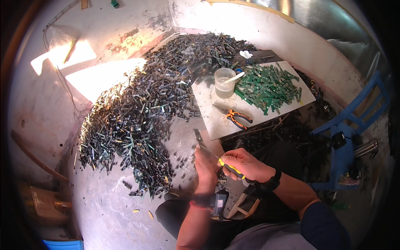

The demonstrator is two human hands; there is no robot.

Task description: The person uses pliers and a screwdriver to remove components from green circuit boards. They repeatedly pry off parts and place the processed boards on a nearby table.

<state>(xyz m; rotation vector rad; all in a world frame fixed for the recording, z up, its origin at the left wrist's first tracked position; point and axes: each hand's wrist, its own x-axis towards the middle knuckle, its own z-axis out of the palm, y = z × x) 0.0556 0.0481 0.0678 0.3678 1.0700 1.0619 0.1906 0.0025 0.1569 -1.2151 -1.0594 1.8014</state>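
Scuffed grey floor (108, 204) lies below; from here I see the left hand (205, 166) holding a slim, dark, tilted strip (199, 138), the right hand (248, 165) gripping a yellow-and-black screwdriver (227, 166) angled toward it.

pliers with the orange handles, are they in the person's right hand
No, the pliers lie on the white board, while the right hand grips a yellow-handled tool.

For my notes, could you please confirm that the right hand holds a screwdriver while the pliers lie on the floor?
Not quite: the head view shows the pliers lying on the pale board; the right hand does hold a screwdriver.
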